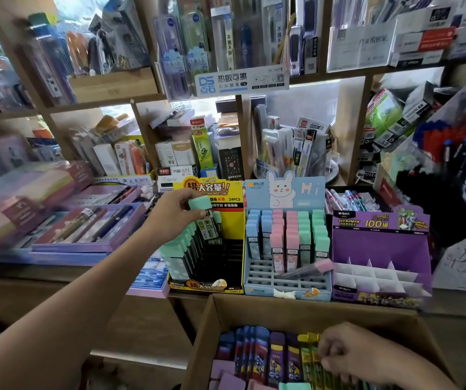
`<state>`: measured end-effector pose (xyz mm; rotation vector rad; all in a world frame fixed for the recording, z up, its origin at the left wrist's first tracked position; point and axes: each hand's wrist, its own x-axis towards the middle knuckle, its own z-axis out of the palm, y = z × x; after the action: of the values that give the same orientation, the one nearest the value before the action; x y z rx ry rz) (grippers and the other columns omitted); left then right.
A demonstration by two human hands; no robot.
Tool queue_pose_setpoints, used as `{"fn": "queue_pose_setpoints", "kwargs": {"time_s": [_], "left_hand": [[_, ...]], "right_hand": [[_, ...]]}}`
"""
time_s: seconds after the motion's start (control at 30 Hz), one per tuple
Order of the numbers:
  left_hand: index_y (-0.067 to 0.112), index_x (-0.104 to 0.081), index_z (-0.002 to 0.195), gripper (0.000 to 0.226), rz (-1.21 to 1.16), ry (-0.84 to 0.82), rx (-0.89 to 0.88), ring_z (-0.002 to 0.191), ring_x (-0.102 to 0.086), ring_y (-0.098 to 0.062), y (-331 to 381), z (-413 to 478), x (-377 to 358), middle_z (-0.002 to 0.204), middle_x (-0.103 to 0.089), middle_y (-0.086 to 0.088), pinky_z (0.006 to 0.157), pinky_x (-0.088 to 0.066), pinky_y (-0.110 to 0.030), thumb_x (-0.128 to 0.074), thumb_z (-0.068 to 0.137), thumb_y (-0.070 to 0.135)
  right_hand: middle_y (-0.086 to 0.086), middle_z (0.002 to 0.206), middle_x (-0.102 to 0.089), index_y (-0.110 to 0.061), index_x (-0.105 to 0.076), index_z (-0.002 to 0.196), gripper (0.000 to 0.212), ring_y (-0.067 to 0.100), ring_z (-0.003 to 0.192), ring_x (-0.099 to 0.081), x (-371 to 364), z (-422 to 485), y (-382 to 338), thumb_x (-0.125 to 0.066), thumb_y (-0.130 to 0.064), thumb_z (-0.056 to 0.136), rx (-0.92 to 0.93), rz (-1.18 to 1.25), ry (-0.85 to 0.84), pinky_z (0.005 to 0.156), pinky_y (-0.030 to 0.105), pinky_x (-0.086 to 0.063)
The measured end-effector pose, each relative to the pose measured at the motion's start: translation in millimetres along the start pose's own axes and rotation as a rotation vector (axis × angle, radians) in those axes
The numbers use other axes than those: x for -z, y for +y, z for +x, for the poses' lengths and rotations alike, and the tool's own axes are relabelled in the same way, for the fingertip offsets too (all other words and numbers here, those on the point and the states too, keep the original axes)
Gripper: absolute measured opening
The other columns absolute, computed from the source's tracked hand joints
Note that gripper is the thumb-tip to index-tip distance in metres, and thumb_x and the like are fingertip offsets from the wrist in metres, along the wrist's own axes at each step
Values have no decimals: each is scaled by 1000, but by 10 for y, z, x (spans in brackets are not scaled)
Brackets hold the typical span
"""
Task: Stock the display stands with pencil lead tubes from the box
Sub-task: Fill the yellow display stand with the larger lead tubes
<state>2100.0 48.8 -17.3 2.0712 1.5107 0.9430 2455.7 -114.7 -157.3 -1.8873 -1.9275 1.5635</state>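
My left hand (174,213) grips a green-capped lead tube (205,218) and holds it upright over the back of the yellow-and-black display stand (226,288), where a column of matching green-capped tubes (179,249) fills the left side. My right hand (350,353) reaches into the cardboard box (254,308) at the bottom, fingers curled on green and yellow tubes (309,358). The box also holds blue and purple tubes (262,353). The blue rabbit stand (285,285) carries blue, pink and green tubes; one pink-capped tube (309,271) lies across its front slots. The purple stand (378,249) has bare dividers.
Wooden shelves (243,125) behind the stands are packed with pens and stationery boxes. Purple pen gift sets (85,229) lie on the counter at the left. A rack of blue and red pens (451,142) stands at the right. A small white eraser-like item (284,294) rests on the blue stand's front.
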Motion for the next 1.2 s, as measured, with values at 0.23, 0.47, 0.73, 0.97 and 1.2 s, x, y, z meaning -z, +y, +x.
{"fn": "queue_pose_setpoints", "kwargs": {"time_s": [0.23,0.47,0.73,0.97,1.2], "left_hand": [[31,-71,90,17,77,-3,-22,69,-60,-9,-54,-13,-37,83,-68,6,60,-44,-26,-83,84,19],[26,-69,95,22,144,-25,-48,77,-58,-2,-47,-17,-77,88,-66,13,64,-40,-20,-82,83,13],[27,-73,98,13,177,-66,-110,82,-59,7,-23,-50,-45,90,-68,16,67,-39,-10,-77,89,19],[24,-73,108,18,231,-43,-121,87,-61,-4,-29,-47,-32,93,-65,15,71,-41,-14,-74,91,18],[18,-75,107,15,238,-28,-120,94,-61,-17,-33,-43,-32,103,-68,0,81,-48,-29,-74,92,20]], "right_hand": [[-9,93,-78,-32,-72,101,22,7,83,-75,-14,18,31,-77,-44,83,-13,15,13,71,22,-60],[-6,92,-79,-29,-72,100,13,7,82,-75,-13,-18,-23,-74,-36,90,6,-12,7,72,22,-59],[-4,89,-78,-26,-71,101,13,6,77,-73,-18,-23,-12,-73,-33,91,18,-20,13,67,19,-55],[-4,89,-78,-25,-71,102,12,6,78,-73,-25,-26,-16,-73,-31,92,10,-22,16,70,22,-57],[-2,91,-79,-26,-70,104,13,8,81,-74,-26,-12,-12,-73,-32,92,1,-16,5,77,28,-60]]}}
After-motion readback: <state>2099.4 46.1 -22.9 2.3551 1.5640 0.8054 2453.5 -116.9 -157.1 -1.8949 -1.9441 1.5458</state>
